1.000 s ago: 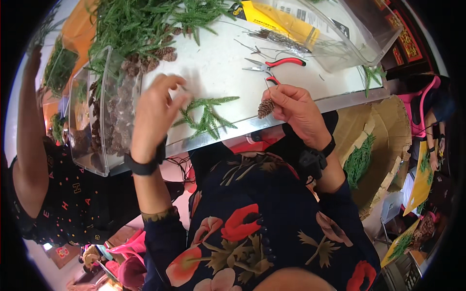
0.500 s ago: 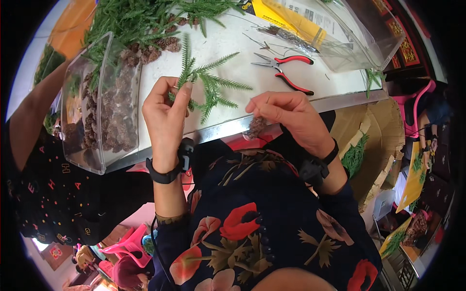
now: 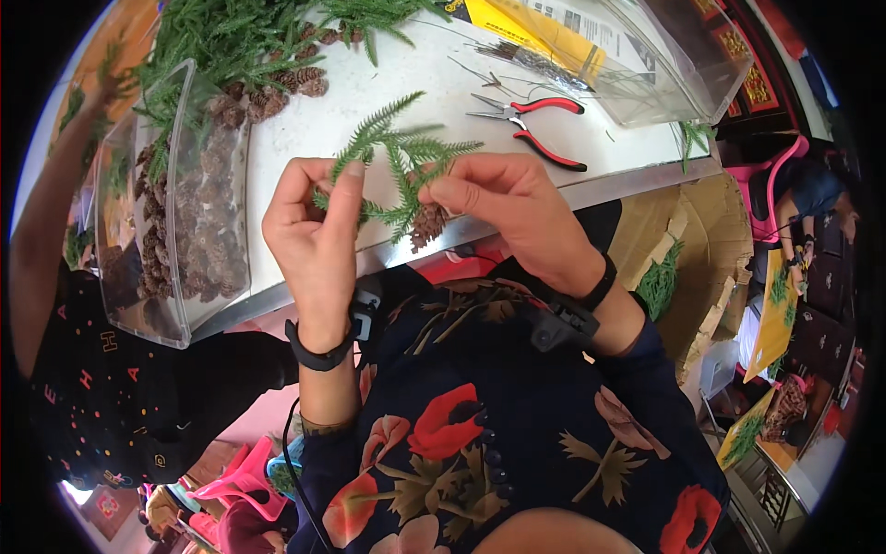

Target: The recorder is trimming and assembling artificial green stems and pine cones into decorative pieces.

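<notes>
Over the front edge of the white table, my left hand (image 3: pixel 318 226) pinches a green artificial pine sprig (image 3: pixel 401 152) near its stem, thumb on top. Its needled branches fan out to the right. My right hand (image 3: pixel 512 208) has thumb and fingertips closed at the top of a small brown pine cone (image 3: pixel 427 224), which hangs just below them. The cone is right beside the sprig's right-hand branches; whether it touches the stem is hidden by needles and fingers. Red-handled pliers (image 3: pixel 531 129) lie with jaws parted on the table beyond my right hand.
At left, a clear plastic bin (image 3: pixel 189 212) holds pine cones. Loose pine cones (image 3: pixel 277 92) and heaped greenery (image 3: pixel 221 42) lie at the back left. Wires (image 3: pixel 517 55) sit beside a yellow packet (image 3: pixel 554 32); another clear bin (image 3: pixel 688 69) stands right. A co-worker's arm (image 3: pixel 60 203) reaches in from the left.
My right hand has brought the pine cone left and slightly up, from apart to beside the sprig's branches. The sprig has tilted a little in my left hand.
</notes>
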Action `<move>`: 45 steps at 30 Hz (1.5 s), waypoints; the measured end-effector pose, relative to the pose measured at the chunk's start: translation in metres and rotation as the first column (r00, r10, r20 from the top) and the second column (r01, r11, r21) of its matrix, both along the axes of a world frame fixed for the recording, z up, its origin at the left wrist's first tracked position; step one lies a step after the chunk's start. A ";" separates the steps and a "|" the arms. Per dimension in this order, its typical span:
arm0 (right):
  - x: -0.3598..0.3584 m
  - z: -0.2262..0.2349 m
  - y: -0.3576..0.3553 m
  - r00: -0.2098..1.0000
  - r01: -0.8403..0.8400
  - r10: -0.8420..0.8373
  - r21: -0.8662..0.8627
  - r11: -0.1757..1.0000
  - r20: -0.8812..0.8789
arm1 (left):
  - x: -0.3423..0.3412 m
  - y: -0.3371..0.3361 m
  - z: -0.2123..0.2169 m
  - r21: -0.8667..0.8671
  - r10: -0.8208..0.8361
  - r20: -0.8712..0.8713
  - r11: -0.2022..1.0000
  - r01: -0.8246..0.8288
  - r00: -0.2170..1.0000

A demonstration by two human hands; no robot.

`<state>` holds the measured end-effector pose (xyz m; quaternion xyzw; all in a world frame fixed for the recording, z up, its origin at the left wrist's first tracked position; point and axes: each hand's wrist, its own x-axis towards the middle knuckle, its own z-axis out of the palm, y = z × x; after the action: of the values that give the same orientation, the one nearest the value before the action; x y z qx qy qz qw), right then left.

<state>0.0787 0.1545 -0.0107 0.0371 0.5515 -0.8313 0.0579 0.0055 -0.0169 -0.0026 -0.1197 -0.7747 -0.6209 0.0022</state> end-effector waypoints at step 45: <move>-0.003 -0.020 0.012 0.983 0.184 -0.179 -0.221 0.958 0.043 | 0.007 0.011 -0.010 0.284 -0.106 0.315 0.959 0.013 0.943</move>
<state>0.0761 0.1665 -0.0302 0.0902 0.4479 -0.8895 -0.0086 0.0121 -0.0054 -0.0127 -0.0370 -0.6654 -0.7343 -0.1287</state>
